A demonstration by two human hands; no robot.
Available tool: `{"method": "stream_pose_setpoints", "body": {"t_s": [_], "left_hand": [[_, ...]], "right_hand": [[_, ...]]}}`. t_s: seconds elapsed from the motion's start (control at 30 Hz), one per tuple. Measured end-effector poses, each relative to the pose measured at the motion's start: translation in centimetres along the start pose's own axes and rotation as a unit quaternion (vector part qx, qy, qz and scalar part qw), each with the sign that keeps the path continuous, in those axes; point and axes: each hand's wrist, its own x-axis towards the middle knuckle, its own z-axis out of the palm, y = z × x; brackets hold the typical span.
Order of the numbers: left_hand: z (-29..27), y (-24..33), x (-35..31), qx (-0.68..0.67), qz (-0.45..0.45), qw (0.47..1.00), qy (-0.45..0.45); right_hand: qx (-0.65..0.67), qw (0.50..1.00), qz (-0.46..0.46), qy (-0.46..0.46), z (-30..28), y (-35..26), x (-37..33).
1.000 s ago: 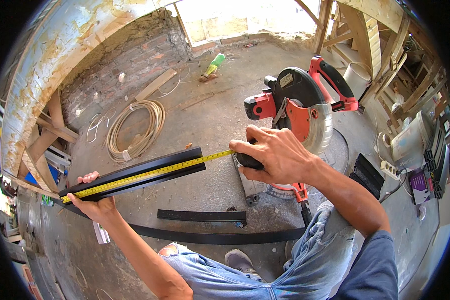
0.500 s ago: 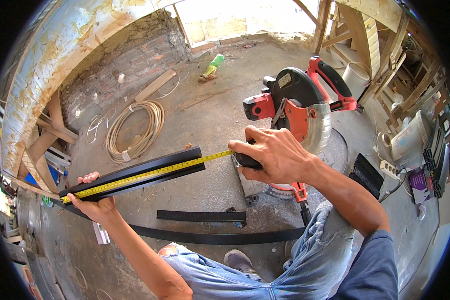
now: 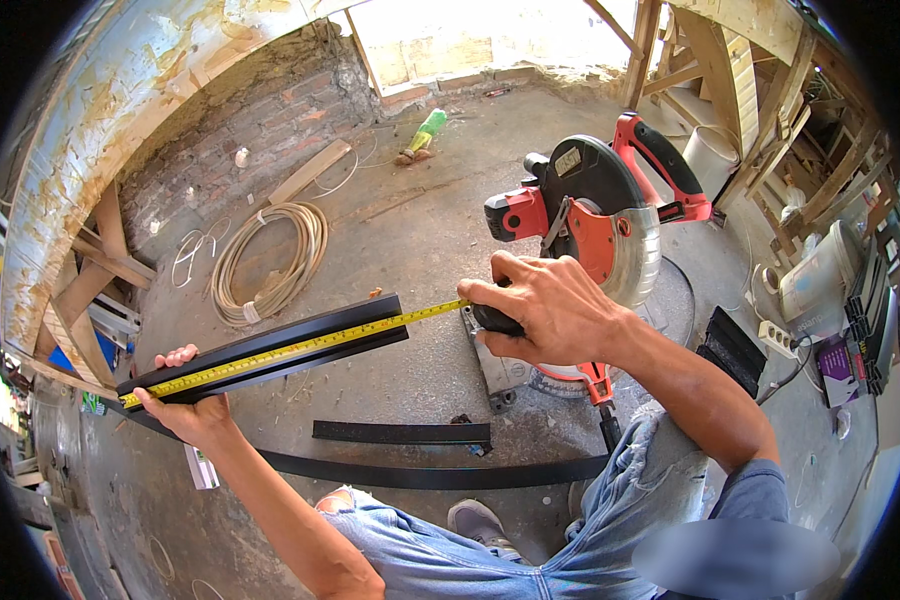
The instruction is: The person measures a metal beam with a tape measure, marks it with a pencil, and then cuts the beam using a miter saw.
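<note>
My left hand (image 3: 192, 405) is closed around the left end of a black channel-shaped profile (image 3: 370, 345), with the thumb on the end of a yellow tape measure blade (image 3: 280, 358). The blade lies along the profile's length and runs past its right end. My right hand (image 3: 555, 305) grips the dark tape measure case (image 3: 497, 320), its fingers over the top. Most of the case is hidden by that hand. Just beyond it stands a red and black miter saw (image 3: 595, 215).
A short black strip (image 3: 400, 432) and a long black strip (image 3: 440, 474) lie on the floor before my knees. Further off are a coiled hose (image 3: 315, 240), a wooden board (image 3: 310, 170) and a green bottle (image 3: 432, 124). On the right sits a white power strip (image 3: 778, 338).
</note>
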Motion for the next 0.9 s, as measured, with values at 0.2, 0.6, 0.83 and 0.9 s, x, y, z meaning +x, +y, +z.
{"method": "stream_pose_setpoints", "body": {"t_s": [0.2, 0.6, 0.83, 0.9], "left_hand": [[-0.1, 0.0, 0.1, -0.005, -0.011, 1.0, -0.008], [3.2, -2.1, -1.7, 0.077, -0.026, 0.997, 0.002], [2.3, -9.1, -2.3, 0.201, -0.191, 0.942, 0.189], [-2.6, -10.6, -0.6, 0.185, -0.255, 0.922, 0.225]], "right_hand": [[0.001, 1.0, 0.002, -0.005, 0.0, 0.1, 0.0], [0.079, 0.997, 0.017, 0.013, 1.9, 0.5, 0.0], [0.128, 0.985, 0.107, 0.04, 2.9, 1.4, 0.7], [0.187, 0.973, 0.128, 0.037, 2.9, 1.8, 0.9]]}}
